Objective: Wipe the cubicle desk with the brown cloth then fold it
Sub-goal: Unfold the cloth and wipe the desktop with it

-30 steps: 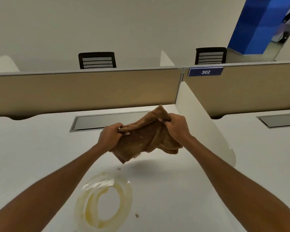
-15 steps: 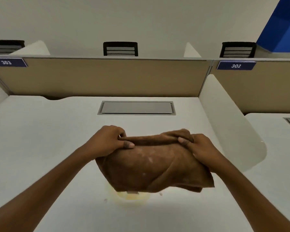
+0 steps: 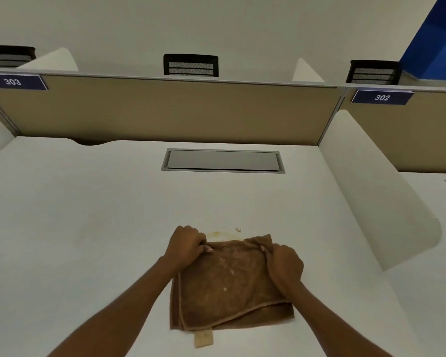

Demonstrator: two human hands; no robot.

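The brown cloth (image 3: 229,284) lies flat and doubled over on the white cubicle desk (image 3: 88,228), with pale specks on its top and a tan label sticking out at its near edge. My left hand (image 3: 187,247) pinches its far left corner. My right hand (image 3: 285,266) grips its far right edge. A thin yellowish smear (image 3: 216,233) and a small crumb (image 3: 238,230) show on the desk just beyond the cloth; whatever lies beneath the cloth is hidden.
A grey cable hatch (image 3: 223,161) is set in the desk's far middle. A tan partition (image 3: 165,109) closes the back, with signs 303 (image 3: 13,81) and 302 (image 3: 382,97). A white side divider (image 3: 376,186) stands at the right. Black chair backs (image 3: 191,65) rise behind.
Both hands brought the cloth down from mid-air onto the desk, over the yellowish ring spill, and it now lies flat. The view has shifted left.
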